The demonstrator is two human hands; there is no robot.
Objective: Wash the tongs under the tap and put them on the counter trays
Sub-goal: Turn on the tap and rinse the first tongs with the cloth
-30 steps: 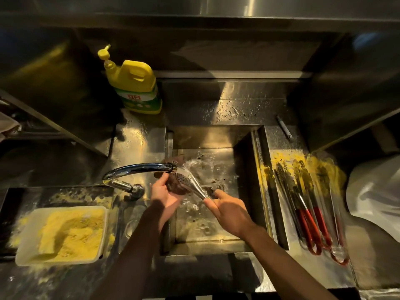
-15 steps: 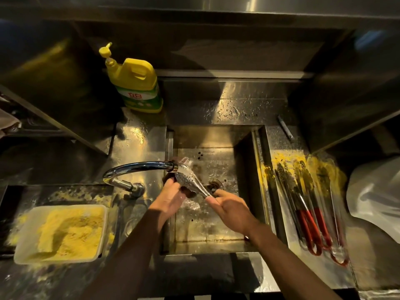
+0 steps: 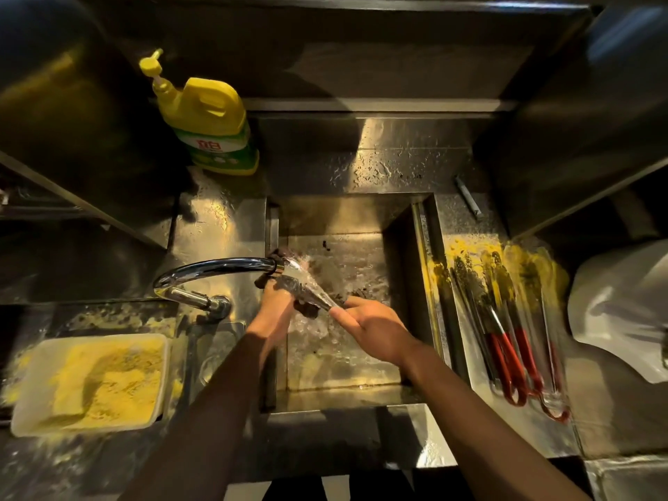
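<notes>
One tap [image 3: 217,264], one bottle [image 3: 213,117], one tub [image 3: 86,430]

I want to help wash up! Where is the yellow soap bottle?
In the head view, the yellow plastic soap bottle stands at the upper left, on the steel counter behind the curved chrome tap.

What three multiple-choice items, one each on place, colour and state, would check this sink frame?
1. Where is the bottle? A. behind the sink, left B. in the sink C. in the powder tray
2. Handles on the right tray are: A. blue B. red C. green
3. The tap is: A. off B. running onto the tongs C. hidden
Key: A, it stands back left; B, red grips show; B, water splashes over the tongs.
</notes>
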